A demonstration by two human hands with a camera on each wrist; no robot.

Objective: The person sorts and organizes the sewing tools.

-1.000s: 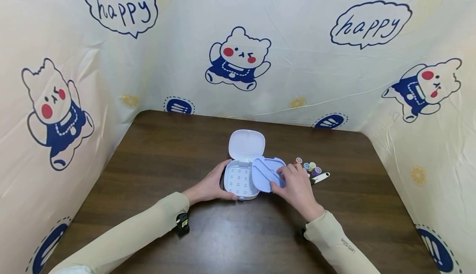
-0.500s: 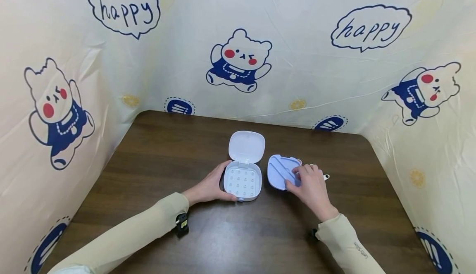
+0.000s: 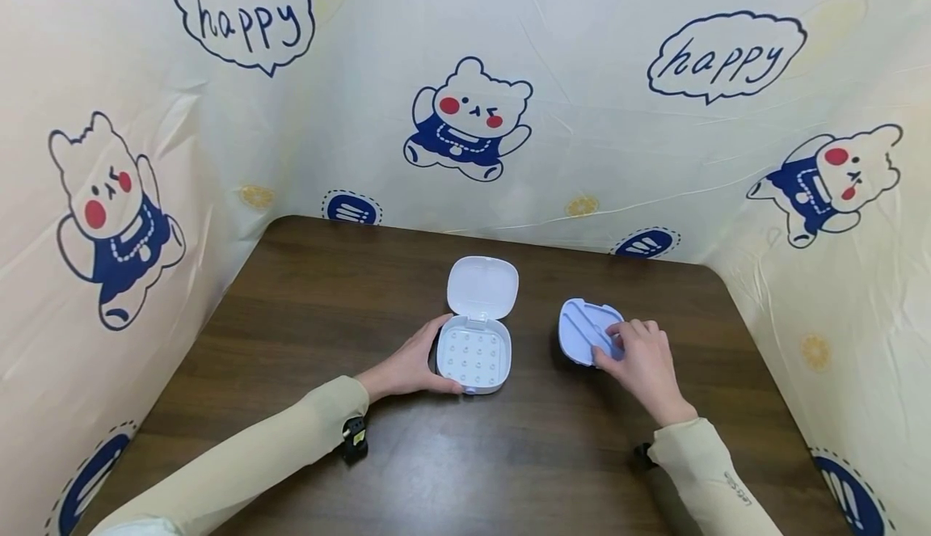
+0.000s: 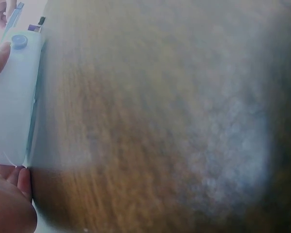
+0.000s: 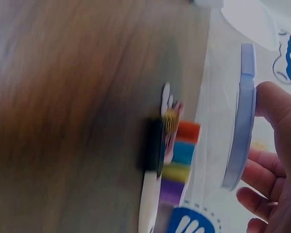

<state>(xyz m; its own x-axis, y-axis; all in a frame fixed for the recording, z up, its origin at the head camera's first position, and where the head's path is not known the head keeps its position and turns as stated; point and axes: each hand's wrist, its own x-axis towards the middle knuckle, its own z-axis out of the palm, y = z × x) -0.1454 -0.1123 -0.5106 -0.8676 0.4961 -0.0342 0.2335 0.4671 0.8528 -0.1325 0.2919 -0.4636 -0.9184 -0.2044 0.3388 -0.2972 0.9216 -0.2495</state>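
Note:
A white square box [image 3: 474, 356] with small pegs on its floor stands mid-table, its lid [image 3: 483, 287] folded back on a rear hinge. My left hand [image 3: 411, 364] grips the box's left side, thumb at the front near the latch and fingers behind; the left wrist view shows the box wall [image 4: 14, 107] between them. To the right, my right hand [image 3: 642, 364] pinches a lavender tray insert [image 3: 586, 327] with diagonal grooves. In the right wrist view the tray [image 5: 243, 121] is held above the table, with thumb and fingers on its opposite faces.
Beneath the tray, the right wrist view shows several thread spools [image 5: 183, 150] in orange, blue, yellow and purple. Beside them lie a black piece [image 5: 153, 145] with a white handle [image 5: 149, 201] and a small gold item [image 5: 171, 121]. Printed cloth walls [image 3: 465, 213] enclose the table.
My right hand has carried the tray rightward, from overlapping the box to well right of it, over the spools. The left hand and box have stayed put.

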